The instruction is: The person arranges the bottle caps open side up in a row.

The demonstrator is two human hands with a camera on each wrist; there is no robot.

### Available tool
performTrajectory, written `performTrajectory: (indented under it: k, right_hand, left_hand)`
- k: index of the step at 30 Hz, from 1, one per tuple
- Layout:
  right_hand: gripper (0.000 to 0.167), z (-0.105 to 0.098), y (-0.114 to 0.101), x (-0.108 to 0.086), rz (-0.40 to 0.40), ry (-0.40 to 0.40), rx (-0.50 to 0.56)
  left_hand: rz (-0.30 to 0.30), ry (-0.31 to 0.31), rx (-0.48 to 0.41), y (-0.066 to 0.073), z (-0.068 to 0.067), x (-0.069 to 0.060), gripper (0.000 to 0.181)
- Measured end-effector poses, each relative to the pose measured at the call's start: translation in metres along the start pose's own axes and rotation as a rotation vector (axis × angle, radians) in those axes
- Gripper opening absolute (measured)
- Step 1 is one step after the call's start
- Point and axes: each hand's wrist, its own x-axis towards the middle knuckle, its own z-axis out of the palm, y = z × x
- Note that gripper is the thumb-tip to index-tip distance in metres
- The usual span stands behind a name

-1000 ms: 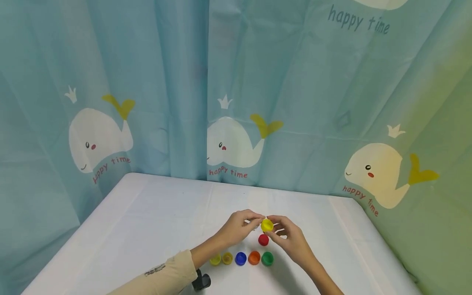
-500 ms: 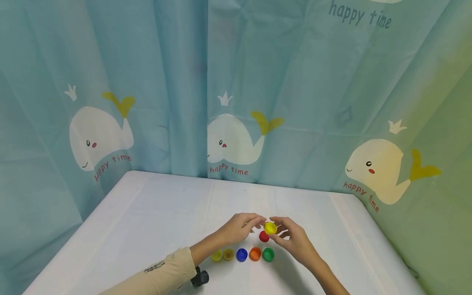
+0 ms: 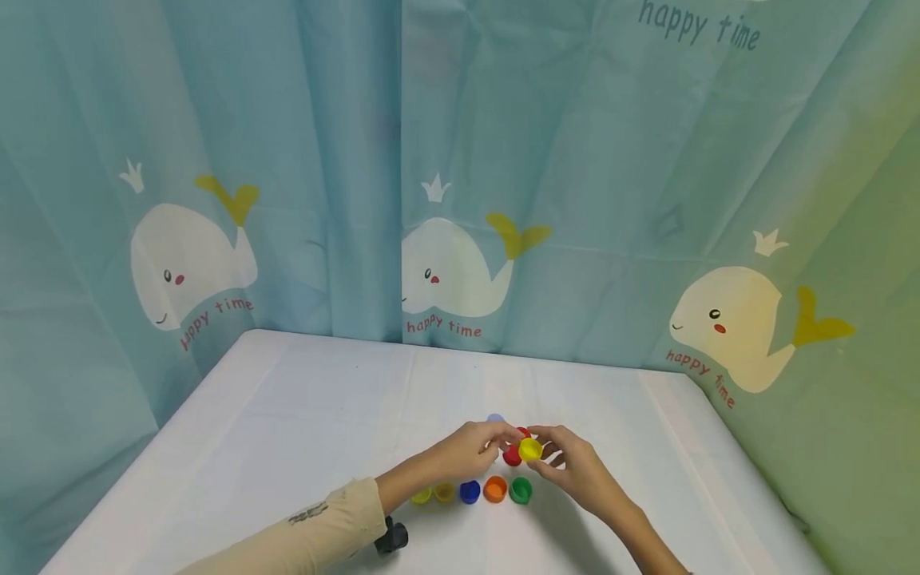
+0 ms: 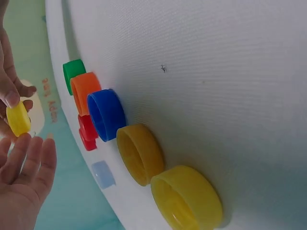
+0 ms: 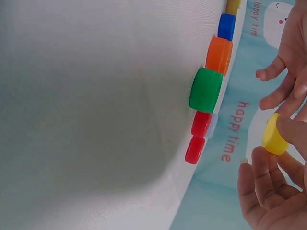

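Right hand (image 3: 575, 469) has the yellow cap (image 3: 530, 450) pinched between thumb and fingers, held up off the table (image 3: 323, 415). Left hand (image 3: 467, 451) is right beside it, fingers loosely extended, no grip; can't tell if the fingertips touch the cap. Two red caps (image 4: 87, 128) sit on the table beyond the row: green cap (image 5: 206, 90), orange cap (image 5: 219, 55), blue cap (image 4: 106, 115), then two more yellowish caps (image 4: 140, 154). Pale blue cap (image 4: 103, 174) farther back.

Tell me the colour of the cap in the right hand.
Yellow; the cap shows best in the left wrist view.
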Motion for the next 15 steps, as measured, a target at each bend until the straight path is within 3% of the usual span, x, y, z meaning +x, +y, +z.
performTrajectory:
  k: [4,15]
  right_hand:
    - [0.042,-0.002,0.001,-0.002,0.024,-0.023,-0.025]
    - [0.037,-0.007,0.007,-0.009,-0.016,-0.064,-0.06]
  left_hand:
    - [0.009,-0.019,0.051,0.001,0.002,0.003,0.024]
    - [0.021,-0.064,0.097,0.001,0.01,0.011,0.029]
